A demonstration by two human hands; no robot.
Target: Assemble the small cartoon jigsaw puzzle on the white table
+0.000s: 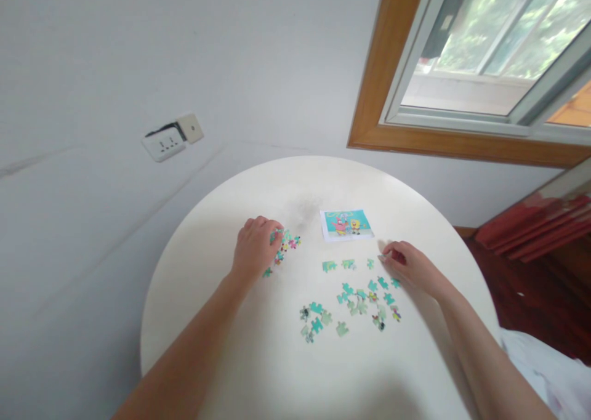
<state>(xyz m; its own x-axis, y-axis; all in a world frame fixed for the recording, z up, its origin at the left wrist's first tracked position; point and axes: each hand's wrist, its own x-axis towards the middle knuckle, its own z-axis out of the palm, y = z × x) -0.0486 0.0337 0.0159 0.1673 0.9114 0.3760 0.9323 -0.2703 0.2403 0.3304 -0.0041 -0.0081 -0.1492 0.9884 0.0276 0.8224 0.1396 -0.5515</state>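
Observation:
My left hand [257, 246] is closed at the left pile of puzzle pieces [292, 243], with a teal jigsaw piece [277, 233] between thumb and fingers. Pinched in my right hand [402, 261] is a small puzzle piece [382, 258], held at the right end of a short row. That row has two joined clusters [329, 266] [348, 264] and a single green piece [370, 263]. Behind it lies a reference picture card [349, 224] with two cartoon figures on teal. Several loose pieces [361, 303] lie nearer me, and another group [316, 319] is at front centre.
Everything rests on a round white table [221, 358] against a pale wall [258, 69]. A wall socket [163, 143] is at the back left. The wood-framed window [369, 109] is at the back right, with red fabric [538, 226] below it.

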